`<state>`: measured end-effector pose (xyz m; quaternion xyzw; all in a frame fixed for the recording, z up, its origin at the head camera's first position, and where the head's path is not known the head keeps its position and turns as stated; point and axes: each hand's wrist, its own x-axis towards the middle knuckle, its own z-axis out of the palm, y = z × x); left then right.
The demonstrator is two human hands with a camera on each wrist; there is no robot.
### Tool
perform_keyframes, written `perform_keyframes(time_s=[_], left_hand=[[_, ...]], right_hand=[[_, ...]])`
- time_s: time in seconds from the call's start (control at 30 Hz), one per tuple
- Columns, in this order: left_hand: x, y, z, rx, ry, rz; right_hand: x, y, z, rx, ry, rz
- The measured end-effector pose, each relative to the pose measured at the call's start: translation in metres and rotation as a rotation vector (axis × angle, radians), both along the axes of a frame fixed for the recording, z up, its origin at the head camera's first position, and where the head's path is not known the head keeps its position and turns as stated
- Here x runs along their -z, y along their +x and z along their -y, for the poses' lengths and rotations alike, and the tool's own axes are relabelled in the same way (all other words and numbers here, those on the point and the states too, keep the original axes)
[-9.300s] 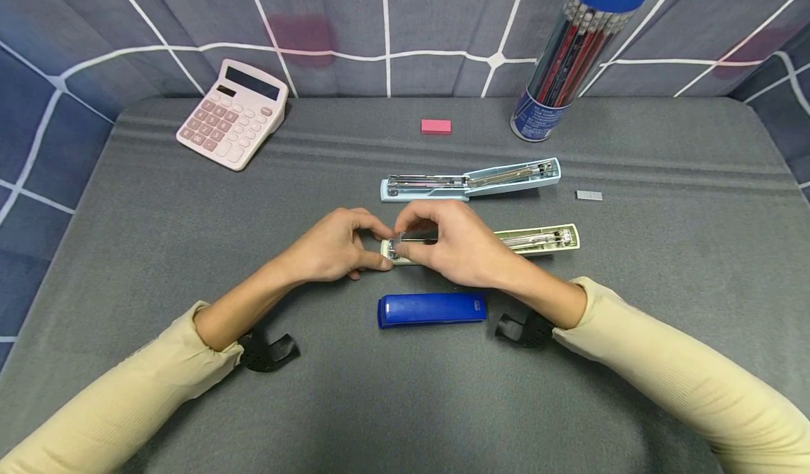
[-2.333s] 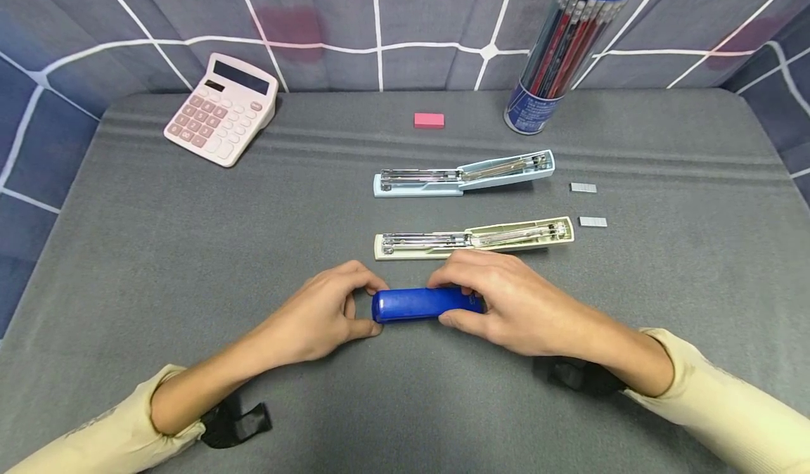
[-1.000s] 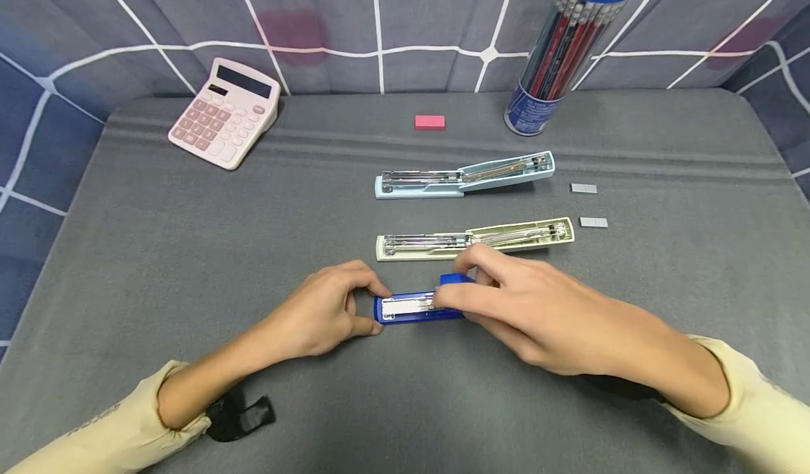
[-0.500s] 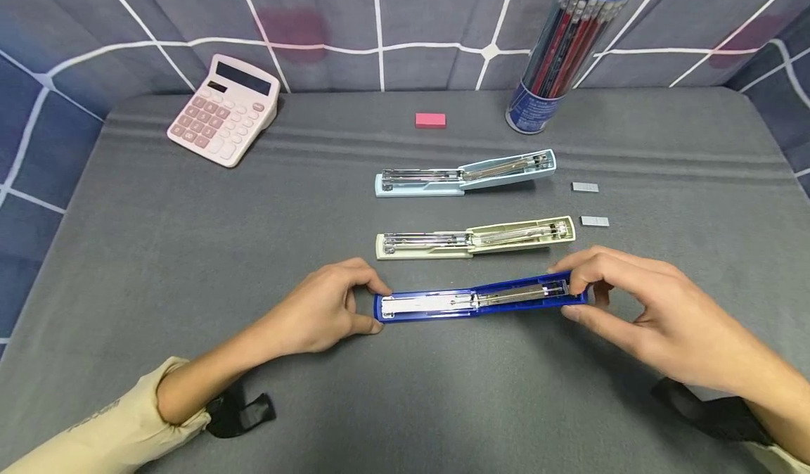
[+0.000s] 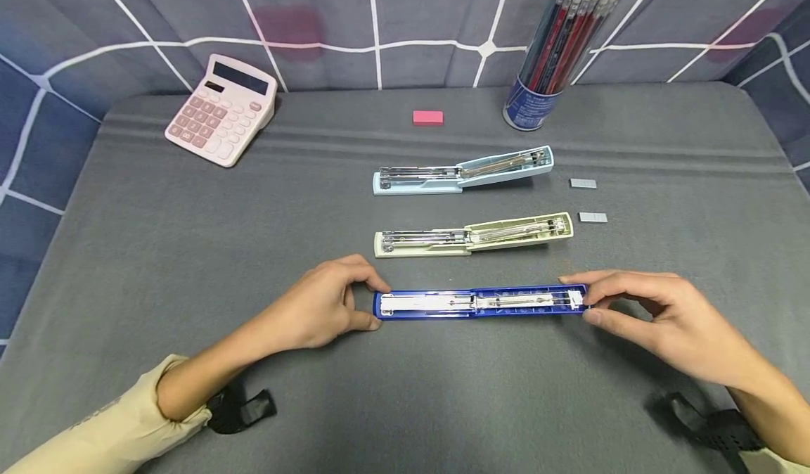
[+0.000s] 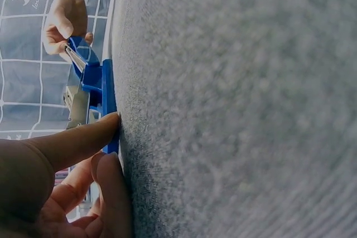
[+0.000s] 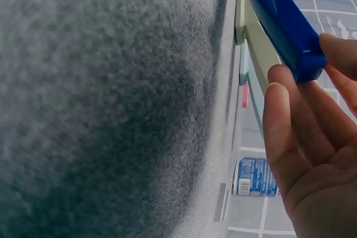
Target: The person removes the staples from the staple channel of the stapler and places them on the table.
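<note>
A blue stapler (image 5: 436, 304) lies unfolded in a line from left to right, its metal staple channel showing. My left hand (image 5: 332, 305) holds the left end of its base between thumb and fingers; in the left wrist view these fingertips are low against the cloth. At the other end, my right hand (image 5: 658, 319) pinches the tip of the swung-back top. The right wrist view shows that blue top (image 7: 284, 23) slanting up off the table between thumb and fingers. Behind it lie a pale green stapler (image 5: 422, 252) and a light blue stapler (image 5: 420, 190), both folded open.
Two strips of staples (image 5: 593, 217) lie right of the rear staplers. Farther back are a pink eraser (image 5: 427, 118), a pink calculator (image 5: 221, 112) and a tall tube of pencils (image 5: 530, 108). Grey cloth (image 5: 405, 404) covers the table.
Both hands moved from the green stapler to the blue one, and a second staple strip appeared. The right hand lifted the blue top and swung it right; the left stayed at the base.
</note>
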<state>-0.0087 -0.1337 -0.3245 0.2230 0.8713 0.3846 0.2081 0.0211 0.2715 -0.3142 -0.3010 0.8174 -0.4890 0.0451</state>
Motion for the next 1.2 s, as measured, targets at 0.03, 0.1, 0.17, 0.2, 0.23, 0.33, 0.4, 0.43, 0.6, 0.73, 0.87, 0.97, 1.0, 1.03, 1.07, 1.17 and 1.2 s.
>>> perform_keyframes(time_s=[0.03, 0.1, 0.17, 0.2, 0.23, 0.33, 0.4, 0.43, 0.6, 0.73, 0.87, 0.97, 1.0, 1.03, 1.07, 1.17, 1.2], left_hand=[[0.0, 0.0, 0.0, 0.002, 0.001, -0.001], [0.0, 0.0, 0.0, 0.003, -0.002, -0.001], [0.0, 0.0, 0.0, 0.005, -0.004, 0.0], [0.0, -0.001, 0.0, 0.004, -0.006, 0.001], [0.0, 0.0, 0.0, 0.004, -0.006, 0.002], [0.0, 0.0, 0.0, 0.004, -0.004, -0.001], [0.001, 0.0, 0.001, 0.004, 0.0, -0.002], [0.001, 0.0, 0.001, 0.004, 0.001, -0.002], [0.001, 0.0, 0.002, 0.005, 0.003, -0.003], [0.001, 0.0, 0.001, 0.008, 0.003, -0.01], [0.001, 0.0, 0.001, 0.006, 0.004, -0.002], [0.001, 0.0, 0.001, 0.006, 0.006, 0.003], [0.001, 0.0, 0.001, 0.007, 0.005, 0.003], [0.001, -0.001, 0.001, 0.008, 0.005, 0.004], [0.001, -0.001, 0.001, 0.009, 0.004, 0.003], [0.001, -0.001, 0.001, 0.011, 0.002, 0.007], [0.001, -0.001, 0.001, 0.012, 0.0, 0.008]], right_hand=[[0.001, 0.0, 0.0, 0.004, 0.004, -0.004], [0.001, -0.001, -0.001, 0.016, 0.021, -0.016], [0.0, -0.001, 0.0, 0.022, 0.035, -0.02], [-0.002, -0.001, 0.001, 0.022, 0.043, -0.021], [-0.004, -0.001, 0.002, 0.024, 0.053, -0.024], [-0.012, -0.002, 0.006, 0.043, 0.117, -0.001], [-0.019, -0.002, 0.009, 0.06, 0.162, 0.011], [-0.023, -0.002, 0.011, 0.064, 0.175, 0.012], [-0.034, -0.007, 0.021, 0.019, 0.213, -0.057], [-0.037, -0.012, 0.025, -0.021, 0.307, -0.163], [-0.039, -0.013, 0.026, -0.013, 0.425, -0.212], [-0.04, -0.013, 0.027, -0.01, 0.486, -0.234], [-0.041, -0.013, 0.028, -0.014, 0.497, -0.242], [-0.041, -0.013, 0.03, -0.016, 0.506, -0.25], [-0.042, -0.013, 0.032, -0.016, 0.511, -0.256], [-0.043, -0.014, 0.041, -0.013, 0.515, -0.274], [-0.043, -0.014, 0.045, -0.016, 0.509, -0.279]])
